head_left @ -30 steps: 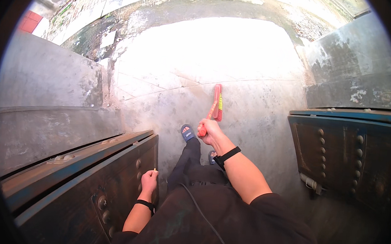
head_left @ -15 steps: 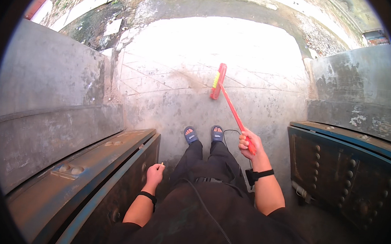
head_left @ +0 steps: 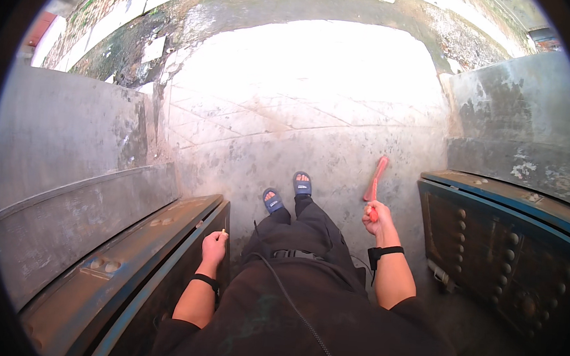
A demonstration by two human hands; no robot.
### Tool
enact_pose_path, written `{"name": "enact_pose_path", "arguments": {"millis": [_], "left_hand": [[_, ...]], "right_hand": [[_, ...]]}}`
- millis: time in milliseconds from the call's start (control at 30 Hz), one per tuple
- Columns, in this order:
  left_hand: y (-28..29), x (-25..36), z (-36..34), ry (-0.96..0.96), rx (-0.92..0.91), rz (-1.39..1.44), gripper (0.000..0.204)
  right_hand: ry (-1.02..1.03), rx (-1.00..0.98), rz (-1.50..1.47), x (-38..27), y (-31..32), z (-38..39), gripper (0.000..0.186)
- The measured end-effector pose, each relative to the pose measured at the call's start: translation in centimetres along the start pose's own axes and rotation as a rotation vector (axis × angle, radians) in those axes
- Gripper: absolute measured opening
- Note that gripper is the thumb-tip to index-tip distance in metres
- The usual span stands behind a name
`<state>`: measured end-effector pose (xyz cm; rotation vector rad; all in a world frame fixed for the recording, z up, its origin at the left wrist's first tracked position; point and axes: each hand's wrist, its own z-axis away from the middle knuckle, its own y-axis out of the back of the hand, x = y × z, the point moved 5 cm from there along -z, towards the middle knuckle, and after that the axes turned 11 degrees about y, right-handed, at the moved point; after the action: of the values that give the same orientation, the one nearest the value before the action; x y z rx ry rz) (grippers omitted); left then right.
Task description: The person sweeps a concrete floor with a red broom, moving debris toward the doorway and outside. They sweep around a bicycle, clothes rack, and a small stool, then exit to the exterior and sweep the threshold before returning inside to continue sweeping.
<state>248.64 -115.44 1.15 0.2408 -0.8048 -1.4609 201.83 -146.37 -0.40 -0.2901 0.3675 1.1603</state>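
My right hand [head_left: 377, 221] is closed round the red handle of a broom [head_left: 376, 178]. The broom's red head is close beyond that hand, low over or on the concrete floor, to the right of my feet; its bristles are hard to make out. At the left, my left hand [head_left: 213, 247] is closed, with a small pale stick, perhaps a cigarette, poking up from its fingertips. That hand hangs beside the left metal door. A dark band is on each wrist.
Rusty, blue-edged metal doors with rivets stand at the left [head_left: 164, 226] and right [head_left: 500, 240]. Grey walls [head_left: 73, 116] flank the opening. My feet in blue slides [head_left: 302, 183] are on the concrete floor [head_left: 329, 154]. A black cable runs down my dark shirt.
The broom has swung back from the brightly lit floor ahead towards my right side. My right foot has moved ahead of the left. The left hand still pinches the small stick.
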Motion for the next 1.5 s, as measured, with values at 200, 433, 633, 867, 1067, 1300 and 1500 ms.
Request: {"name": "enact_pose_path", "arguments": {"millis": [200,433,633,867,1067,1300,1500], "left_hand": [[-0.7,4.0,0.1,0.012,0.012,-0.011,0.028],[-0.8,6.5,-1.5,0.02,0.01,0.074,0.029],[1.1,7.7,-5.0,0.024,0.018,0.084,0.029],[3.3,7.6,-8.2,0.006,0.02,0.124,0.029],[4.9,7.1,-9.3,0.045,0.01,0.12,0.031],[5.7,6.7,-10.7,0.088,0.017,0.134,0.031],[4.3,6.0,-10.1,0.099,0.053,0.218,0.03]], "right_hand": [[-0.022,-0.265,0.137,-0.1,-10.6,0.5,0.009],[-0.104,-0.457,-0.013,-6.9,-13.6,3.3,0.016],[0.073,-0.316,0.238,-7.7,-14.3,4.1,0.021],[0.071,-0.092,0.372,-6.3,-19.4,-2.5,0.009],[-0.061,-0.342,0.343,-2.5,-28.9,-3.4,0.01],[-0.161,-0.6,0.096,-3.9,-35.1,0.9,0.036],[-0.113,-0.724,0.485,-5.6,-35.7,4.3,0.057]]}}
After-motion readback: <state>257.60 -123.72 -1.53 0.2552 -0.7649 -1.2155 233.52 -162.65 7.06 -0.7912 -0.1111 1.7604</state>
